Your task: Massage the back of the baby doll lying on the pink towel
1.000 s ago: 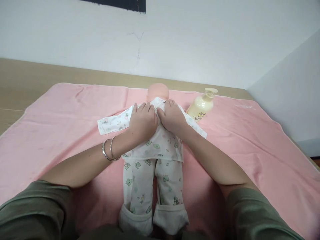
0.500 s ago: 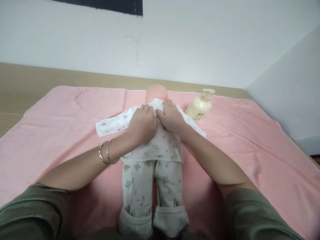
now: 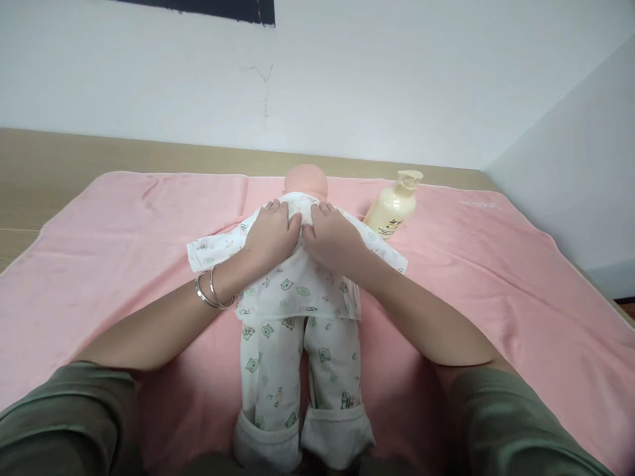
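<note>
Our left hand (image 3: 270, 234) and right hand (image 3: 337, 239) lie on the shirt (image 3: 303, 291), grip apart; uneven pressure could ruck it.

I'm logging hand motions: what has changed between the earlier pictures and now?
The right hand has brought its fingers inward, toward the left hand, whose thumb now stands apart from its fingers. The collar lies smoother. Both hands stay on the shirt; doll, bottle and blanket stay put.

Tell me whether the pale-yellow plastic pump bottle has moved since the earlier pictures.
No: the pale-yellow plastic pump bottle keeps its place against the white wall corner; the whole view shifted slightly.
</note>
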Motion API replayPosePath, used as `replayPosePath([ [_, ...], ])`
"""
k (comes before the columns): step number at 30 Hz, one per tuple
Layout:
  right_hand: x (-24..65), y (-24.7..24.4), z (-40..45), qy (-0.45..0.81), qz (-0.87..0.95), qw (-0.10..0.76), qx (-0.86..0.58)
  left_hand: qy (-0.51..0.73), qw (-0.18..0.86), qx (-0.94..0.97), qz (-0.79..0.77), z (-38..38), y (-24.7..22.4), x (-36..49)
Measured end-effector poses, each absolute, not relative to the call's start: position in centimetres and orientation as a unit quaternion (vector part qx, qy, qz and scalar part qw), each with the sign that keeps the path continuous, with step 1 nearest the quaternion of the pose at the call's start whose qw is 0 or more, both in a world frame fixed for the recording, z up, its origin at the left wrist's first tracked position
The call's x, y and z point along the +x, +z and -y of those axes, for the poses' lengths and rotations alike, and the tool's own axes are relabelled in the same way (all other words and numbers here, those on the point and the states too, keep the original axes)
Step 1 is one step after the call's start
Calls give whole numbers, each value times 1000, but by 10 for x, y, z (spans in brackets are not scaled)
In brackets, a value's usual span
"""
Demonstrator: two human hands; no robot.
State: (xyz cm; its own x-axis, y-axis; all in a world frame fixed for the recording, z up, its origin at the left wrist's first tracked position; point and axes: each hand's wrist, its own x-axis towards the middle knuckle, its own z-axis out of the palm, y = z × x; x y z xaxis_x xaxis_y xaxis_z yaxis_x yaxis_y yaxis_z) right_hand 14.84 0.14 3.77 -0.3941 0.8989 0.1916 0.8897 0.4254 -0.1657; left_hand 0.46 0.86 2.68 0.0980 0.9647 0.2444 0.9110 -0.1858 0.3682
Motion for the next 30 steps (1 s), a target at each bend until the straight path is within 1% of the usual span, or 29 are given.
replayPosePath([
  [4,153,44,-23,85,801,128,-578,205,-14,779,-592,14,27,14],
  [6,154,46,-26,83,798,126,-583,201,-17,785,-585,18,29,16],
  [8,152,44,-23,64,803,124,-580,202,17,774,-600,15,32,14],
  [11,148,35,-7,1,821,129,-557,206,75,754,-619,1,34,9],
  [15,143,25,10,-83,836,151,-521,222,76,749,-620,-13,26,5],
  [17,144,25,7,-68,842,159,-511,235,60,746,-621,-14,20,6],
  [19,147,28,-2,-16,842,161,-515,250,49,745,-617,-14,16,7],
  [21,150,32,-15,39,822,161,-545,266,41,744,-611,-13,13,8],
  [23,151,34,-24,66,798,163,-577,272,34,744,-610,-13,11,9],
  [30,150,26,-24,46,786,184,-588,268,26,744,-612,-14,10,9],
])
